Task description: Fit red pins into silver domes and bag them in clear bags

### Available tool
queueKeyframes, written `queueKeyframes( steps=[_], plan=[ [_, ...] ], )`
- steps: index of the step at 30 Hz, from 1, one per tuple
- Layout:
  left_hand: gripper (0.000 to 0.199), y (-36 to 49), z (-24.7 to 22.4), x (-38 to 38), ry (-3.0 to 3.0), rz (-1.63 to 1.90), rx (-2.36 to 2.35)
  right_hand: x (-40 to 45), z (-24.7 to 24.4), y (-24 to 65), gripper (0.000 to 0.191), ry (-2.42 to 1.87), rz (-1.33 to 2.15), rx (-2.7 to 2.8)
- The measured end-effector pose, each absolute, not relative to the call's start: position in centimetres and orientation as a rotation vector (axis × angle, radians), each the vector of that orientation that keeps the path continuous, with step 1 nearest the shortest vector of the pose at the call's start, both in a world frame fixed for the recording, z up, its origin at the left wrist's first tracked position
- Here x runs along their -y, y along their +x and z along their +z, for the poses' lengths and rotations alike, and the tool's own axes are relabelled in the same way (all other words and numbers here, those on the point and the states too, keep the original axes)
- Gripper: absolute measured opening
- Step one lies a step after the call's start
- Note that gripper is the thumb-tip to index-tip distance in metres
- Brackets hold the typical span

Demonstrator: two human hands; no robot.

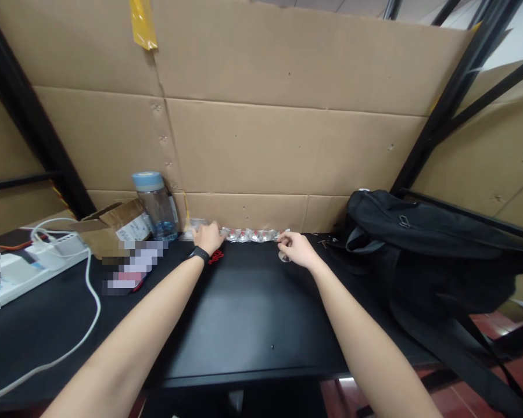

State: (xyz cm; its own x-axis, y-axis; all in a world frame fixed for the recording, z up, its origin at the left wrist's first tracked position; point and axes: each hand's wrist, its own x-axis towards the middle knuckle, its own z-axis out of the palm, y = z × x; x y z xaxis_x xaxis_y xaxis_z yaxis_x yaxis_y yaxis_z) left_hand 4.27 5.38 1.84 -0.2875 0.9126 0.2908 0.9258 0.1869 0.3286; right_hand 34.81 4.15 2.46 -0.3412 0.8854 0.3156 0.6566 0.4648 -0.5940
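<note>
From where I stand, the strip of shiny packets [255,234] lies at twelve o'clock on the desk [253,313], its long axis running nine to three, between the hands. The left hand [208,237] is at its nine-o'clock end, fingers bent down; the right hand [295,248] is at three, fingertips drawn close. Both look equally near; whether either grip has hold, I can't tell.

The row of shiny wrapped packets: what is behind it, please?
Behind the packets rises the cardboard wall. The packets, left hand and right hand cover whatever lies low behind them.
</note>
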Motion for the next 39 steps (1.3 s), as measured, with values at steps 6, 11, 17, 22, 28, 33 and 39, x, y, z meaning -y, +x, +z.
queueKeyframes(
  steps=[6, 11, 17, 22, 28, 33, 39],
  plan=[
    [0.024, 2.5, 2.8, -3.1, -2.165, -0.396, 2.071, -4.9, 1.8, 36.6, 0.055, -1.341, 0.312, 2.456],
    [0.016, 1.1, 2.7, -0.6, -2.353, -0.387, 1.843, -5.5, 0.9, 36.8, 0.046, -1.423, 0.341, 2.455],
    [0.014, 1.0, 1.0, 0.0, -2.4, -0.448, 1.799, -5.6, 0.8, 36.6, 0.04, -1.396, 0.325, 2.46],
    [0.017, 1.6, 0.3, -0.2, -2.378, -0.452, 1.761, -5.5, 1.0, 36.8, 0.038, -1.374, 0.372, 2.434],
    [0.02, 2.6, 1.3, 0.7, -2.394, -0.685, 1.805, -5.1, 1.7, 36.9, 0.037, -1.313, 0.343, 2.347],
    [0.021, 3.7, 2.4, 1.3, -2.672, -1.242, 1.78, -3.8, 2.4, 35.0, 0.037, -1.146, 0.499, 2.202],
    [0.023, 5.3, 2.7, 1.9, -2.81, -1.647, 1.724, -1.2, 3.1, 31.4, 0.039, -0.826, 0.879, 1.998]
  ],
)
